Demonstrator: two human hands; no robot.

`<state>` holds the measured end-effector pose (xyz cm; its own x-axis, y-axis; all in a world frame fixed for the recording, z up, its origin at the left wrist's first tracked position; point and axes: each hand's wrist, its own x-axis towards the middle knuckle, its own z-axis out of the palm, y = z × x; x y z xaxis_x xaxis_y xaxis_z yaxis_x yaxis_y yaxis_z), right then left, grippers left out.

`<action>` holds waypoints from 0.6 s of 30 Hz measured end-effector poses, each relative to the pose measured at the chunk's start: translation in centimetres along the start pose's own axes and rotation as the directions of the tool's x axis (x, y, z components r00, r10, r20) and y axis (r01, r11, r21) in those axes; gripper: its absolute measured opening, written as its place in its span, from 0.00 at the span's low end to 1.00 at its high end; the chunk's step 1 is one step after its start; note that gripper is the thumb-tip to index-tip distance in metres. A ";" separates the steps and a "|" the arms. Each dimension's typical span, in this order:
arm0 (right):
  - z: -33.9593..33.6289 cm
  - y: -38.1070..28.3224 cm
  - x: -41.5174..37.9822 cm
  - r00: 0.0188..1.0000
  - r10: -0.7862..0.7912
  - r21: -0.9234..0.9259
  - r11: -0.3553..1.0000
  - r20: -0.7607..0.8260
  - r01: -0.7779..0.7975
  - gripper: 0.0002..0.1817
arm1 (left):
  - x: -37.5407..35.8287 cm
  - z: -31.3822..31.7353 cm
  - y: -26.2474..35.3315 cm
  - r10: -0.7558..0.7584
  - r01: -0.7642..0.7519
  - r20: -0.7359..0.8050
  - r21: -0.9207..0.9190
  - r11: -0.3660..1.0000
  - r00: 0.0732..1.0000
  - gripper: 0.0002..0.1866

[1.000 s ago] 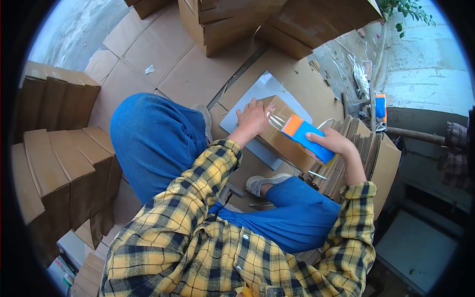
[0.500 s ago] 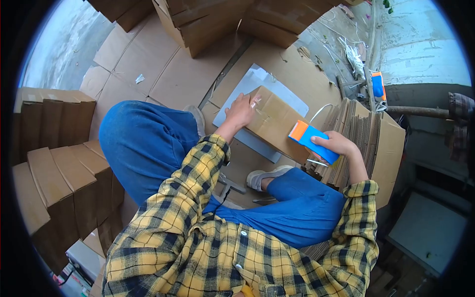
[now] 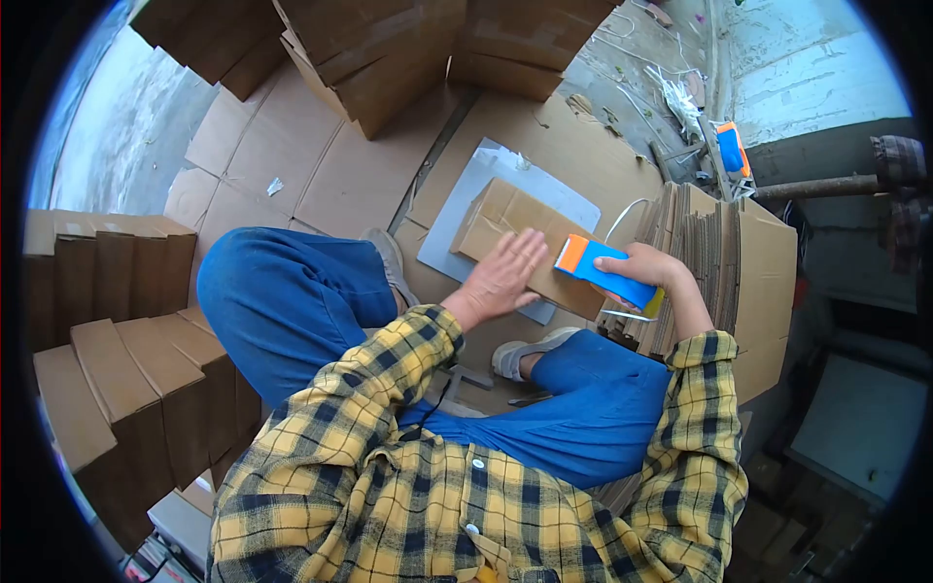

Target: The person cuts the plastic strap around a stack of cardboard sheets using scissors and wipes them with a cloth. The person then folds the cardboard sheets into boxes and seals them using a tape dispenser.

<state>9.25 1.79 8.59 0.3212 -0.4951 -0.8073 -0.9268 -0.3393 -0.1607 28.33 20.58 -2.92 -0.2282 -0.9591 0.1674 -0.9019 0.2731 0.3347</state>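
A long brown cardboard box (image 3: 491, 216) lies across a light grey board (image 3: 440, 236) between my legs. On its top my left hand (image 3: 502, 275) rests flat, fingers stretched and slightly apart. My right hand (image 3: 639, 269) grips a blue and orange tape dispenser (image 3: 603, 272), whose orange end overlaps the right part of the box. Clear tape shows on the box's left end. The palm side of my right hand is hidden behind the dispenser.
Flattened cartons (image 3: 763, 291) stand in a stack at the right. Closed boxes (image 3: 136, 374) are lined up at the left, and larger cartons (image 3: 403, 87) rise ahead. A second blue and orange dispenser (image 3: 731, 151) sits at the upper right. Cardboard sheets (image 3: 277, 146) cover the floor.
My left hand has moved from the box's far left end to the middle of its top and flattened out. My right hand keeps the tape dispenser at the box's right part, shifted slightly.
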 end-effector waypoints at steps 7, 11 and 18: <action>0.5 -2.0 -0.8 0.998 -0.055 0.107 0.993 0.010 0.053 0.44 | -1.3 -3.7 -5.4 -0.185 0.186 -0.020 0.158 0.970 0.982 0.53; 1.9 -3.4 -0.3 0.998 -0.020 0.209 0.978 0.063 0.007 0.44 | -0.5 -6.9 -6.4 -0.223 0.148 0.151 0.392 0.908 0.963 0.45; 0.9 -3.2 -2.1 0.968 -0.068 0.413 0.910 0.240 -0.038 0.41 | 4.3 -1.1 -4.1 -0.207 0.211 -0.107 0.026 0.977 0.972 0.35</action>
<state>11.41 4.62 10.34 0.3276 -0.2647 -0.9070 -0.9360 0.0401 -0.3498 31.46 15.41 -2.58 0.0039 -0.9813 0.1924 -0.9390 0.0625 0.3381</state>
